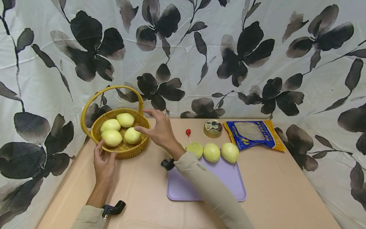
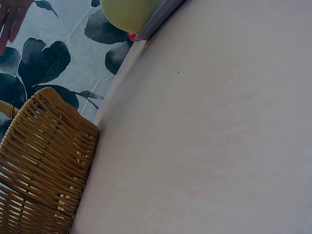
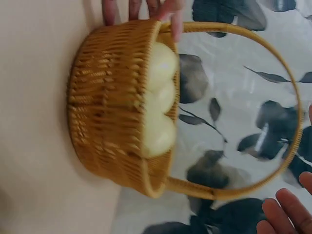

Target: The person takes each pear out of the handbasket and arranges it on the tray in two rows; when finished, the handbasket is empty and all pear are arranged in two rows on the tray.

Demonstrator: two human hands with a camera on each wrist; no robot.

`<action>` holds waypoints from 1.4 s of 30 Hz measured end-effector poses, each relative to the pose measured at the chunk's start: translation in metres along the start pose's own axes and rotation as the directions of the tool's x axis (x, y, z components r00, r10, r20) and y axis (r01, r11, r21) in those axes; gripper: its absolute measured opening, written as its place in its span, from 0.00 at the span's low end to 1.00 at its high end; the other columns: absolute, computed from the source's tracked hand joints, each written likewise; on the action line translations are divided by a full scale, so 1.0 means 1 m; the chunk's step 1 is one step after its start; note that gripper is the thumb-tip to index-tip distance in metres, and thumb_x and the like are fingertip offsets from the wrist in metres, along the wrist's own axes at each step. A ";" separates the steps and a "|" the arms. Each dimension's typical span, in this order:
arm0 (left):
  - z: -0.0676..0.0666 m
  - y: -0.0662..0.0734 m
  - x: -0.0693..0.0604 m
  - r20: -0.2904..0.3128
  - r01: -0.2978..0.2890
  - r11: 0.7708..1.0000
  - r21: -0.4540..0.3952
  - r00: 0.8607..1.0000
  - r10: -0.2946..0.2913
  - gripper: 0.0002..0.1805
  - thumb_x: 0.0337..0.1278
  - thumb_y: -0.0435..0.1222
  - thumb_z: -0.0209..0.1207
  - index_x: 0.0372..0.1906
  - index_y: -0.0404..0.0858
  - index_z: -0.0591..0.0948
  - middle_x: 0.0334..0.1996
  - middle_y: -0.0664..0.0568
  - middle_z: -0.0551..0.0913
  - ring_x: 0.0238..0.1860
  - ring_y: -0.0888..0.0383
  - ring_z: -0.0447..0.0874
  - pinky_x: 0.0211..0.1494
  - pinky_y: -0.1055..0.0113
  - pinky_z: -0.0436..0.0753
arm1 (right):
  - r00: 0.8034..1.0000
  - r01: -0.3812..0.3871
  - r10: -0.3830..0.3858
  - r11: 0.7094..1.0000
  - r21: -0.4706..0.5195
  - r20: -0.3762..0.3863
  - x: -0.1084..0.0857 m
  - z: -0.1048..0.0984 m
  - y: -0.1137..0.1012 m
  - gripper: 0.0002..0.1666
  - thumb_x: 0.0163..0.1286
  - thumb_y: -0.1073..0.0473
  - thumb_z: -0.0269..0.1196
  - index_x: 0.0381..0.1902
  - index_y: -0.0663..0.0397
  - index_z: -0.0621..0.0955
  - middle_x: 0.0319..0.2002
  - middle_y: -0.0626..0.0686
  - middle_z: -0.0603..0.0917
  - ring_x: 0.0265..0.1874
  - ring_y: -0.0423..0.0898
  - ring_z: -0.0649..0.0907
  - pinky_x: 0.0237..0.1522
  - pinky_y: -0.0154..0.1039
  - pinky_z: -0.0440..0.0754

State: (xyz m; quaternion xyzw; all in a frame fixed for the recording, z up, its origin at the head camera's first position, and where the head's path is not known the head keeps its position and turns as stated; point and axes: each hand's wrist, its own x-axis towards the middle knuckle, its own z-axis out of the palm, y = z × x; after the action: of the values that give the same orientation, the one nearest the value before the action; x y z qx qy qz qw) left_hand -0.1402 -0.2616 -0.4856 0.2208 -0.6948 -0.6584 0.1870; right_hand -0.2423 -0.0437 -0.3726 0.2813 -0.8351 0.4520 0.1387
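Observation:
A yellow wicker basket (image 1: 127,154) with a tall arched handle stands at the left, holding several pale green fruits (image 1: 111,138). My left hand (image 1: 104,165) touches the basket's near left side; in the right wrist view its fingertips (image 3: 174,24) lie at the wall and rim. My right hand (image 1: 161,130) is at the basket's right side, thumb near a fruit, fingers spread. The right wrist view shows this right hand (image 3: 287,212) apart from the basket (image 3: 107,102), beyond the handle. The left wrist view has the basket (image 2: 48,161) at lower left.
Right of the basket lies a purple tray (image 1: 206,183), partly under my right forearm, with green fruits (image 1: 211,152) along its far edge. Behind them are a red lollipop (image 1: 188,132), a round tin (image 1: 213,128) and a blue and yellow packet (image 1: 253,133). Floral cloth (image 1: 200,63) hangs behind.

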 end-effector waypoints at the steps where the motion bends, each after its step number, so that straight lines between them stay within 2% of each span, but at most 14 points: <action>1: 0.000 0.000 0.000 -0.002 0.001 1.000 0.003 1.000 -0.001 0.39 0.77 0.33 0.56 0.83 0.62 0.59 0.87 0.55 0.45 0.87 0.51 0.47 0.82 0.66 0.67 | 1.000 -0.012 0.012 1.000 0.002 0.017 0.001 0.006 0.000 0.41 0.60 0.44 0.81 0.70 0.46 0.81 0.65 0.49 0.85 0.64 0.46 0.83 0.68 0.44 0.81; 5: 0.000 0.001 -0.001 -0.004 0.007 1.000 0.018 1.000 -0.007 0.39 0.77 0.33 0.56 0.83 0.62 0.58 0.88 0.56 0.44 0.87 0.50 0.47 0.85 0.56 0.65 | 0.995 -0.064 0.065 0.998 -0.010 0.077 0.005 0.030 0.004 0.41 0.61 0.43 0.80 0.70 0.43 0.80 0.65 0.46 0.85 0.67 0.45 0.82 0.69 0.41 0.80; 12: 0.001 0.001 0.001 -0.005 0.010 0.999 0.035 1.000 -0.010 0.38 0.77 0.34 0.56 0.83 0.62 0.58 0.88 0.57 0.45 0.87 0.51 0.47 0.84 0.59 0.66 | 0.977 -0.121 0.135 0.988 -0.092 0.166 0.011 0.067 0.011 0.41 0.62 0.40 0.79 0.70 0.41 0.80 0.67 0.43 0.84 0.70 0.43 0.80 0.70 0.39 0.79; 16: 0.000 0.002 0.001 -0.007 0.003 1.000 0.024 1.000 -0.002 0.39 0.77 0.34 0.56 0.84 0.62 0.58 0.88 0.56 0.45 0.87 0.51 0.47 0.85 0.55 0.65 | 0.963 -0.143 0.175 0.976 -0.162 0.205 0.016 0.084 0.014 0.40 0.62 0.39 0.79 0.70 0.40 0.81 0.65 0.43 0.85 0.67 0.42 0.81 0.67 0.37 0.79; 21: -0.001 0.002 0.001 -0.008 0.004 1.000 0.026 1.000 -0.004 0.39 0.77 0.35 0.56 0.84 0.62 0.57 0.87 0.54 0.46 0.87 0.51 0.47 0.85 0.48 0.63 | 0.946 -0.157 0.229 0.943 -0.294 0.229 0.020 0.100 0.016 0.39 0.61 0.36 0.79 0.68 0.36 0.82 0.62 0.41 0.86 0.65 0.42 0.82 0.70 0.40 0.75; 24: -0.001 0.000 0.000 -0.008 0.012 1.000 0.029 1.000 -0.011 0.39 0.78 0.34 0.56 0.84 0.62 0.57 0.87 0.54 0.46 0.87 0.51 0.46 0.85 0.47 0.63 | 0.939 -0.163 0.255 0.920 -0.356 0.229 0.021 0.106 0.018 0.39 0.59 0.36 0.79 0.68 0.35 0.83 0.61 0.40 0.87 0.65 0.41 0.82 0.77 0.43 0.69; 29: 0.001 0.000 -0.001 -0.001 0.002 1.000 0.019 1.000 -0.002 0.39 0.78 0.33 0.56 0.84 0.62 0.57 0.88 0.56 0.45 0.87 0.50 0.46 0.85 0.49 0.63 | 0.931 -0.152 0.279 0.882 -0.446 0.234 0.023 0.112 0.022 0.40 0.60 0.36 0.79 0.68 0.37 0.82 0.60 0.41 0.88 0.64 0.41 0.83 0.85 0.48 0.58; 33: 0.002 0.000 -0.002 0.002 -0.013 1.000 0.013 1.000 0.013 0.39 0.77 0.33 0.56 0.84 0.60 0.57 0.87 0.54 0.46 0.87 0.51 0.46 0.86 0.50 0.62 | 0.926 -0.146 0.295 0.857 -0.494 0.237 0.023 0.115 0.024 0.40 0.60 0.36 0.79 0.69 0.35 0.81 0.59 0.41 0.88 0.62 0.40 0.84 0.85 0.47 0.57; 37: 0.002 0.000 -0.002 -0.003 -0.016 1.000 0.021 1.000 0.016 0.39 0.77 0.33 0.56 0.84 0.60 0.57 0.87 0.55 0.46 0.87 0.51 0.47 0.85 0.50 0.63 | 0.928 -0.151 0.289 0.867 -0.474 0.234 0.022 0.115 0.025 0.39 0.60 0.37 0.79 0.68 0.35 0.82 0.58 0.41 0.89 0.61 0.41 0.85 0.86 0.47 0.57; 42: 0.002 0.000 -0.002 -0.009 -0.017 0.999 0.030 1.000 0.018 0.39 0.77 0.33 0.55 0.84 0.60 0.57 0.87 0.55 0.46 0.87 0.50 0.47 0.85 0.50 0.64 | 0.947 -0.166 0.253 0.913 -0.372 0.198 0.021 0.111 0.022 0.39 0.59 0.39 0.80 0.67 0.39 0.83 0.59 0.43 0.88 0.63 0.42 0.84 0.83 0.44 0.63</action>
State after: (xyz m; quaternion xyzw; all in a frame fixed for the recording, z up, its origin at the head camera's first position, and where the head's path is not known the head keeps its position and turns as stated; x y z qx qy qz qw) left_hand -0.1394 -0.2591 -0.4860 0.2204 -0.7056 -0.6454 0.1926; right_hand -0.2696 -0.1336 -0.4387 0.2130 -0.9383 0.2704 0.0341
